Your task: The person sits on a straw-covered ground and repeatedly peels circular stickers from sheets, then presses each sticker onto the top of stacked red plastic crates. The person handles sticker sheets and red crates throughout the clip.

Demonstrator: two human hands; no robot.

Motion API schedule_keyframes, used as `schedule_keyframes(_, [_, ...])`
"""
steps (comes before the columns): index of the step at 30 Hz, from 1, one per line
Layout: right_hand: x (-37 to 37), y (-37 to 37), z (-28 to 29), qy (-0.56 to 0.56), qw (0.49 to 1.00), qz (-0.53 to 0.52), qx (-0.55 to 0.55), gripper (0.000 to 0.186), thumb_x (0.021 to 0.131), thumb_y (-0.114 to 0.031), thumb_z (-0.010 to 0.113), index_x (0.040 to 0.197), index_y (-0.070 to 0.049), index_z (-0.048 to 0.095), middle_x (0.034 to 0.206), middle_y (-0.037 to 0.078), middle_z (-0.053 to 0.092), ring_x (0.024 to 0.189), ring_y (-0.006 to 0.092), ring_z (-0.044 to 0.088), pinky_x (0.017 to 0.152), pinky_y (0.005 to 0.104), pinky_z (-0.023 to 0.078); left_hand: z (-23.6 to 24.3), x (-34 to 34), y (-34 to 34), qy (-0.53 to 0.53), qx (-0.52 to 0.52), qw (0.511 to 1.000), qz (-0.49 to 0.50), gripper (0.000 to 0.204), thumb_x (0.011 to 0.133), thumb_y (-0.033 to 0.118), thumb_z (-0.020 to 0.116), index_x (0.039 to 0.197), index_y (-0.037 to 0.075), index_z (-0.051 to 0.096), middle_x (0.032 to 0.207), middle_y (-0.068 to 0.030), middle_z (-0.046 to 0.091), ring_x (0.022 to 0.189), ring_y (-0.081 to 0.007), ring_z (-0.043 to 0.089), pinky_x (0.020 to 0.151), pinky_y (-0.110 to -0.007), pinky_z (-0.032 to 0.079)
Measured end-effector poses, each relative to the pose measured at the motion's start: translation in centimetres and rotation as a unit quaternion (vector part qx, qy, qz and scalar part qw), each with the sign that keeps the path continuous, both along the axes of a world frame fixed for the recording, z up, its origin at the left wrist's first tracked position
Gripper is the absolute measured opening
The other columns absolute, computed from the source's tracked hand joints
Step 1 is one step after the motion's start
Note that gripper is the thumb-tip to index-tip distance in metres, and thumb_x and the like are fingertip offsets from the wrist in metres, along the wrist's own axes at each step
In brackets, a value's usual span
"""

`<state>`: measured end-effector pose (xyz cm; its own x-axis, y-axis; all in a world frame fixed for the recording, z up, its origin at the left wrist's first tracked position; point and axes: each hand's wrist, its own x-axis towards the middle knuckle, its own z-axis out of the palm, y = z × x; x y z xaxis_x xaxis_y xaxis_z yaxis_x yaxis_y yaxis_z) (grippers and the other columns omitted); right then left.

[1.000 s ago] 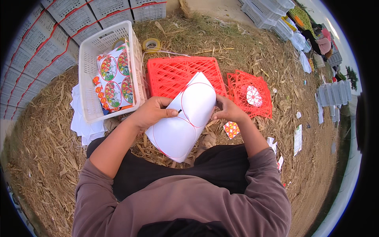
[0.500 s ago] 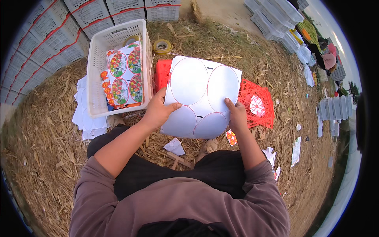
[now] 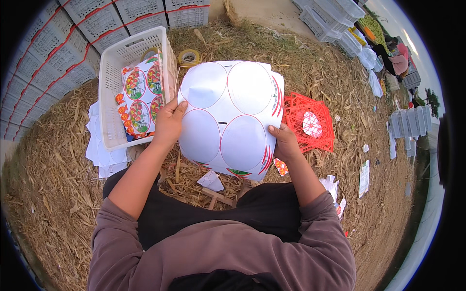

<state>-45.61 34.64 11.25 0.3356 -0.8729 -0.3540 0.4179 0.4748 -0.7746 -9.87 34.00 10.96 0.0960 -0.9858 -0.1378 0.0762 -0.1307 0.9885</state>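
Seen from above, a seated person in a brown top and dark trousers holds a loose stack of sheets [image 3: 247, 104] out in front, over dry straw [image 3: 58, 194]. The top sheet is white, with four large circles outlined in red, two above two, and short black marks between them; a crease dents the upper left circle. Along the right and lower edges, layers fan out slightly, showing red and green print. The left hand [image 3: 170, 121] has its grip clamped on the stack's left edge, thumb lying on top. The right hand [image 3: 285, 140] has its grip clamped on the right edge, a little lower, thumb also on top. Just left of the stack stands a white plastic crate [image 3: 103, 92] containing sheets printed with colourful round labels [image 3: 139, 109]. White papers [image 3: 104, 150] lie on the straw beside and partly under that crate. A roll of yellow tape [image 3: 189, 57] rests near the crate's upper right corner. To the right of the stack is a red mesh piece [image 3: 296, 109] with a white disc [image 3: 312, 124] showing at it. Below the stack, between the knees, lies a folded white scrap [image 3: 211, 181]. At the upper left, pale slatted crates [image 3: 63, 53] with red rims are piled in rows.
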Motion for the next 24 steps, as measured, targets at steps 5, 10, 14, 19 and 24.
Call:
schedule_keyframes(5, [0.6,0.0,0.1,0.015,1.0,-0.013,0.004,0.046,0.096,-0.013,0.076,0.135,0.004,0.06,0.126,0.018,0.072,0.112,0.0289,0.073,0.099,0.045,0.061,0.8,-0.1,-0.2,0.079,-0.027,0.996,0.041,0.031,0.109,0.01,0.059,0.139,0.001,0.061,0.119,-0.0064,0.073,0.1,-0.0117,0.07,0.088,-0.029,0.058])
schedule_keyframes(10, [0.0,-0.7,-0.5,0.019,1.0,-0.02,0.001,0.045,0.097,-0.009,0.073,0.138,0.003,0.058,0.129,0.017,0.071,0.112,0.028,0.073,0.1,0.0433,0.061,1.1,2.1,-0.7,0.151,0.049,0.987,0.008,0.025,0.111,0.016,0.057,0.131,0.003,0.063,0.117,-0.0068,0.073,0.099,-0.014,0.07,0.087,-0.031,0.059])
schedule_keyframes(14, [-1.2,-1.3,-0.8,0.0,0.998,-0.053,-0.034,0.044,0.097,-0.007,0.073,0.137,0.002,0.059,0.129,0.015,0.072,0.114,0.0272,0.072,0.101,0.043,0.06,0.8,9.7,-2.7,0.178,-0.005,0.98,0.095,0.025,0.111,0.018,0.057,0.131,0.003,0.062,0.12,-0.0074,0.071,0.104,-0.0165,0.069,0.089,-0.035,0.059])
schedule_keyframes(19, [-2.1,-1.7,-0.7,-0.013,0.998,-0.047,-0.044,0.046,0.095,-0.007,0.074,0.137,0.001,0.059,0.131,0.015,0.072,0.116,0.0275,0.072,0.104,0.044,0.058,-1.0,29.3,-0.9,0.105,-0.107,0.838,0.525,0.05,0.107,0.032,0.063,0.142,-0.004,0.056,0.132,-0.0213,0.069,0.123,-0.0326,0.068,0.101,-0.045,0.057])
schedule_keyframes(24, [-1.7,-2.0,-0.7,-0.04,0.997,-0.03,-0.061,0.05,0.095,-0.009,0.076,0.14,0.001,0.057,0.134,0.015,0.07,0.121,0.0284,0.07,0.107,0.0461,0.056,-6.2,37.0,3.7,-0.29,0.133,0.834,0.45,0.062,0.096,0.039,0.071,0.144,0.004,0.054,0.148,-0.0226,0.058,0.13,-0.0357,0.063,0.101,-0.049,0.057])
